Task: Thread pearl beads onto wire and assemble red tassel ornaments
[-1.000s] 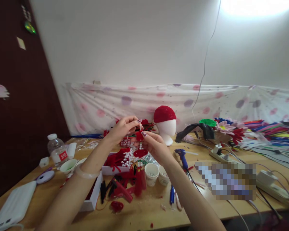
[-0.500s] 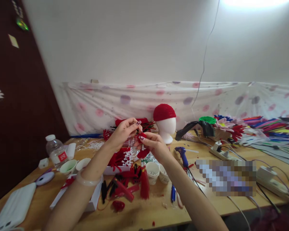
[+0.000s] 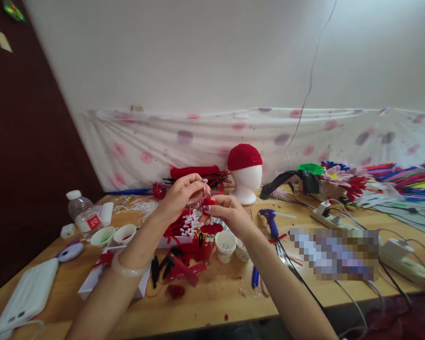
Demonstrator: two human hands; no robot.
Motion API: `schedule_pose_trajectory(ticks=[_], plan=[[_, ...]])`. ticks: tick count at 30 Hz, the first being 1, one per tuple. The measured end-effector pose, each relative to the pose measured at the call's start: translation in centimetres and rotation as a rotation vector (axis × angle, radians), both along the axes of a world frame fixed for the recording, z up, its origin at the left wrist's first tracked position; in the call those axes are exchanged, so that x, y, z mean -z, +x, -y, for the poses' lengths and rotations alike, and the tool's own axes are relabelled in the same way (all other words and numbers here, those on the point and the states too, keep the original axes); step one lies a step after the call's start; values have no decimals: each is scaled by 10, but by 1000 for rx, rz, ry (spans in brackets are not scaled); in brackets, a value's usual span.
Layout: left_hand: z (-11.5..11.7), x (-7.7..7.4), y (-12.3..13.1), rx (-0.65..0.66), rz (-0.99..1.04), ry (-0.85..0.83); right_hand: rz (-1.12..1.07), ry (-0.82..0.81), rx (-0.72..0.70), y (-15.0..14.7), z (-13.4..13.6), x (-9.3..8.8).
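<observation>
My left hand (image 3: 187, 193) pinches a thin strand at the top of a small red ornament, its fingertips close to those of my right hand. Between thumb and fingers, my right hand (image 3: 224, 211) grips the ornament's red upper part. A red oval piece (image 3: 211, 229) with pearl-like beads hangs below. White bead sprigs (image 3: 190, 222) and red pieces lie in a box beneath my hands. Behind them stands a white foam head (image 3: 246, 182) wearing a red cap (image 3: 245, 157).
Paper cups (image 3: 225, 246) with small beads stand below my right hand. A blue glue gun (image 3: 269, 222), cables and a power strip lie to the right. A bottle (image 3: 84, 215), bowls (image 3: 102, 236) and a white phone-like device (image 3: 28, 293) are on the left.
The view has shifted slightly. The ornament's lower red part has swung and turned between my hands, and the red tassel seen below it before no longer hangs there plainly. Both hands keep their grip.
</observation>
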State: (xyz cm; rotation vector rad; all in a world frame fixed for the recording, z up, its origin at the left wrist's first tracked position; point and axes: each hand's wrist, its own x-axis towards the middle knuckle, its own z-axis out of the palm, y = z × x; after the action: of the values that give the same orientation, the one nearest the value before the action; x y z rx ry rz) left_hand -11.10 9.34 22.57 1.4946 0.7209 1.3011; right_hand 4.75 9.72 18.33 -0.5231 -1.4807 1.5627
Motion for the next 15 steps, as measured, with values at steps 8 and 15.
schedule_pose_trajectory(ticks=[8, 15], plan=[[-2, 11, -11, -240, 226, 78, 51, -72, -14, 10, 5, 20], [19, 38, -21, -472, 407, 5, 21, -131, -26, 13, 5, 36]])
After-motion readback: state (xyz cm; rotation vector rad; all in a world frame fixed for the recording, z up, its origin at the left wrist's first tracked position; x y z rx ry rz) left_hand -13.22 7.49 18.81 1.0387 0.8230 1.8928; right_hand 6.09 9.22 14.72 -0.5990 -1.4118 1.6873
